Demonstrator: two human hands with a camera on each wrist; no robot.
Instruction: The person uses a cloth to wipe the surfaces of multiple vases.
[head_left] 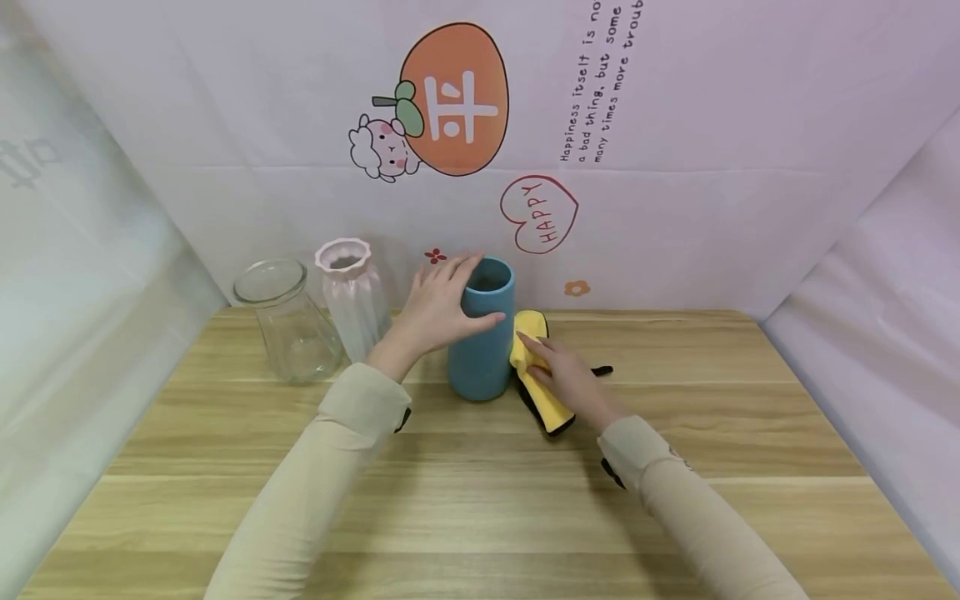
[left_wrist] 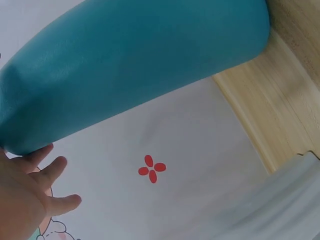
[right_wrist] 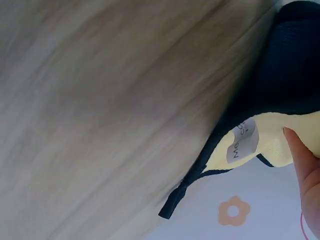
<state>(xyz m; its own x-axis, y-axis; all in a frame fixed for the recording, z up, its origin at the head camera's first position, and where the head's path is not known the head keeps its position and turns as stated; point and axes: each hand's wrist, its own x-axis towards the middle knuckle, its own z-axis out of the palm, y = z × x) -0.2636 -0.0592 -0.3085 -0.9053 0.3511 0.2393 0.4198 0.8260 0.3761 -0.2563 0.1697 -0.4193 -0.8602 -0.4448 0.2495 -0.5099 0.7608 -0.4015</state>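
A tall blue vase stands upright on the wooden table. My left hand is at its top, thumb across the front and fingers along the rim. In the left wrist view, one finger lies against the blue wall while the other fingers spread away from it. Just right of the vase, my right hand holds a folded yellow cloth with black edging. The right wrist view shows the cloth's dark side, its yellow side and a printed label, with a finger on the yellow.
Left of the blue vase stand a pale pink fluted vase and a clear glass vase. A white printed backdrop rises behind the table, and white fabric hangs at the sides.
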